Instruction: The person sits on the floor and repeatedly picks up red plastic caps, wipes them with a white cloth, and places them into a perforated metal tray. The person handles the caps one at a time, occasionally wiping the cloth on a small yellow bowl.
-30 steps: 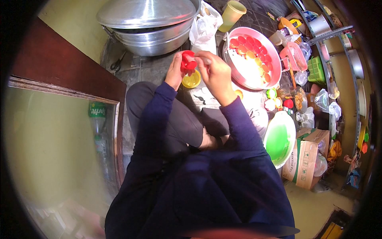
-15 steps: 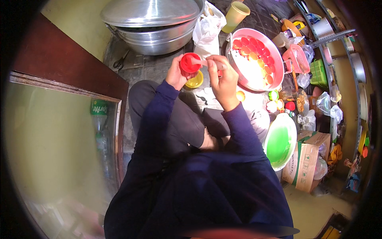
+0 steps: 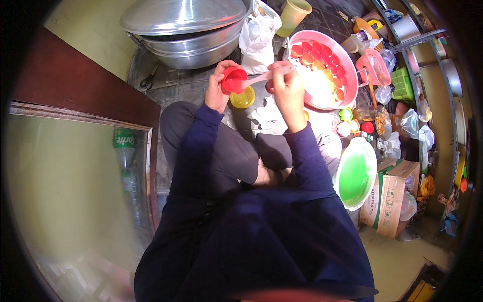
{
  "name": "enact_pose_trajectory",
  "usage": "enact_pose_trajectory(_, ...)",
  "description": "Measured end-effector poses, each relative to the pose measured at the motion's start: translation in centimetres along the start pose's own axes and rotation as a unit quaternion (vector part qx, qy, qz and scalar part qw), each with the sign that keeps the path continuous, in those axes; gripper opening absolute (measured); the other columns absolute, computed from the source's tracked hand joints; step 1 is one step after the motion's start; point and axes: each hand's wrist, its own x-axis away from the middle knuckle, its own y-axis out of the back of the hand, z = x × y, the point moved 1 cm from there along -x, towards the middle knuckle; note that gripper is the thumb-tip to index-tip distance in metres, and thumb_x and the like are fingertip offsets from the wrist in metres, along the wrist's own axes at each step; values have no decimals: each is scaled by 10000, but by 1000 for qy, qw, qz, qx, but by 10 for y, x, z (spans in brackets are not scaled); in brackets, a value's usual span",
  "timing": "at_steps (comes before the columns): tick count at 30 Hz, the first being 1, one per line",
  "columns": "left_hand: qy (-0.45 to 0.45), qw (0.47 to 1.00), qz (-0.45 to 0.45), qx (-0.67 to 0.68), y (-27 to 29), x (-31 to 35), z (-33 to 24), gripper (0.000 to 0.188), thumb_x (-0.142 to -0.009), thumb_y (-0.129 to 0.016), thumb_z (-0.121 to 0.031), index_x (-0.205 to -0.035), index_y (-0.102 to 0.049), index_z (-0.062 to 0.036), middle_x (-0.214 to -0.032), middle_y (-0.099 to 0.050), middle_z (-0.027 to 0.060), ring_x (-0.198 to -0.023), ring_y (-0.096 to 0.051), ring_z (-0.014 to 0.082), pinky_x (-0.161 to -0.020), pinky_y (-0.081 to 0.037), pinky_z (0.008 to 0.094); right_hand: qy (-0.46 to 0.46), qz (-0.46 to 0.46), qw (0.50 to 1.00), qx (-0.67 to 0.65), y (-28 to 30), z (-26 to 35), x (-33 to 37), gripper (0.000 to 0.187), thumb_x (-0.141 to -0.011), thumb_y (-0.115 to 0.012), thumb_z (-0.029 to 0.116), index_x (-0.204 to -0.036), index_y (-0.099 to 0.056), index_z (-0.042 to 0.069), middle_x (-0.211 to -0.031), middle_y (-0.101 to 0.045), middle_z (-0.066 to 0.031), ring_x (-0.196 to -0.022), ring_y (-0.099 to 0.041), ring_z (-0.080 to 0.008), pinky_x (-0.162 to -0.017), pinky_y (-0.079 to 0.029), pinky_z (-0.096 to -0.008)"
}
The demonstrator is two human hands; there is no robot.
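Holding a small red cup in the left hand, fingers curled about its wall, just beyond the lap, mouth tipped toward the right. Pinching the handle of a pale, brush-like tool in the right hand, with its working end at the cup's mouth — too blurred to tell how deep. By the pose, apparently midway through working the tool around the cup's inside; cannot tell whether coating or scraping. Calling next, in all likelihood, for a firm hold on the cup and a light turn of the right wrist along the wall.

Below the cup, a yellow tub on grey floor tiles. Far left, a big lidded metal pot, and near it, scissors. Beside the pot, a white plastic bag; farther right, a yellowish pitcher. To the right, a pink basin full of red and orange cups, partly washed out by sunlight. Nearer on the right, a green-and-white basin and a cardboard box — with crowded metal shelving behind.
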Motion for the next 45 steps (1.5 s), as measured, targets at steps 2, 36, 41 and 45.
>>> enact_pose_trajectory(2, -17, 999, -7, -45, 0, 1, 0, 390, -838, -356, -223, -1157, -471, -31, -1148, -559, 153, -1123, -535, 244, -1000, -398, 367, 34, -59, 997, 37, 1, 2, 0, 180, -952, -529, 156, -890, -616, 11, -642, -599, -33, -570, -558, -74, -520, -437, -228)
enact_pose_trajectory(36, 59, 703, 117, -699, 69, -75, 146, 254, -924, -480, -222, -1016, -647, -55, -1019, -630, 196, -967, -593, 364, -848, -460, 427, 17, 85, 982, 165, 25, -112, 93, 102, -878, -545, 121, -889, -556, 21, -815, -616, -179, -779, -604, -360, -716, -485, -437)
enact_pose_trajectory(41, 5, 657, 117, -745, 35, -78, 121, 242, -878, -561, -201, -1037, -633, -34, -1019, -620, 180, -977, -588, 349, -854, -461, 420, 19, 61, 988, 137, 31, -113, 99, 102, -868, -572, 115, -902, -584, 20, -826, -629, -161, -771, -606, -339, -708, -489, -408)
enact_pose_trajectory(45, -7, 676, 169, -717, -22, -87, 97, 221, -839, -624, -206, -980, -639, -36, -948, -636, 155, -912, -605, 332, -807, -473, 399, 19, 45, 991, 122, 33, -113, 102, 88, -870, -570, 119, -898, -571, 35, -813, -613, -141, -764, -605, -329, -693, -492, -409)
